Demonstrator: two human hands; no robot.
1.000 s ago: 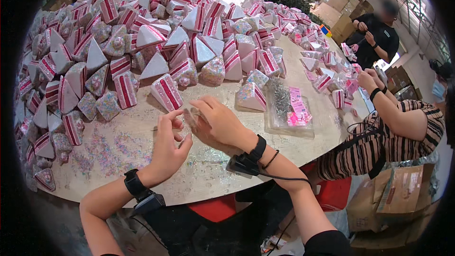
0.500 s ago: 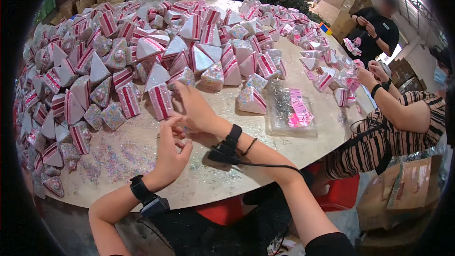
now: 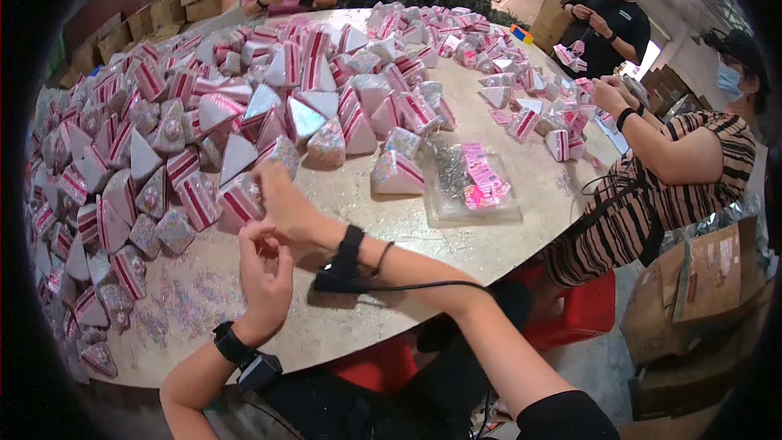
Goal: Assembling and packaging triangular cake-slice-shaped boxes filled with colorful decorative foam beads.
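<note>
On the round table a big heap of toy cake slices [image 3: 305, 114], white with pink and red layers and speckled ends, fills the left and the far middle. At the near edge of this heap my right hand [image 3: 295, 210] has its fingers round one tilted cake slice [image 3: 241, 201], its fingertips partly hidden behind it. My left hand [image 3: 265, 283] is just below and nearer to me, thumb and fingers apart, holding nothing; its fingertips come close to the right hand. Each wrist wears a black strap with a small device.
A clear shallow tray [image 3: 513, 210] with pink printed cards [image 3: 482, 179] lies to the right, beside a loose cake slice [image 3: 397, 173]. Glitter [image 3: 183, 297] is scattered before the heap. A masked person in stripes [image 3: 676, 163] works at the right; two more people stand or sit beyond. Cardboard boxes [image 3: 692, 285] stand lower right.
The view has shifted, so the table sits lower and further left. My right hand has closed round the cake slice, which now leans more. My left hand stays beside it.
</note>
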